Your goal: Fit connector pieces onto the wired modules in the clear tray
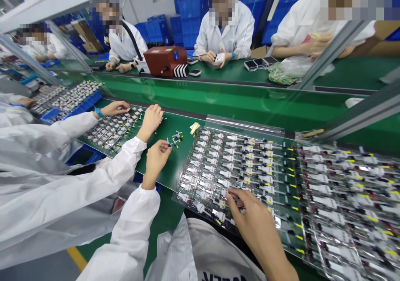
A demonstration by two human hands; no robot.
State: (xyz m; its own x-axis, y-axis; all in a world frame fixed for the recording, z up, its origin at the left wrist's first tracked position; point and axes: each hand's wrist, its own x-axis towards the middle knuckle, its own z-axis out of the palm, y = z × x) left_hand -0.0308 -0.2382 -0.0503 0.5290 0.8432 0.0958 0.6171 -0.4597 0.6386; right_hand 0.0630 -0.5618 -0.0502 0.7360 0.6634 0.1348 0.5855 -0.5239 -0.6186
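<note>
My left hand (157, 159) is over the green bench with thumb and fingers pinched on a small part with a dark end and a pale flat strip (169, 142). Just beyond its fingertips lies a small pile of similar parts (177, 136) with yellow tips. My right hand (251, 211) reaches over the near side of a clear plastic tray (179, 186). Its thumb and index finger close together beside a white part (223, 183); whether they grip anything is hidden. Rows of white parts with wires and yellow-tipped strips fill this tray.
A second filled tray (339, 197) sits at the right. To my left, a co-worker's hands (151, 122) work by another tray (109, 135). A clear panel and metal posts (334, 51) stand behind the bench. Across it are people, a brown box (162, 60) and phone-like devices (260, 63).
</note>
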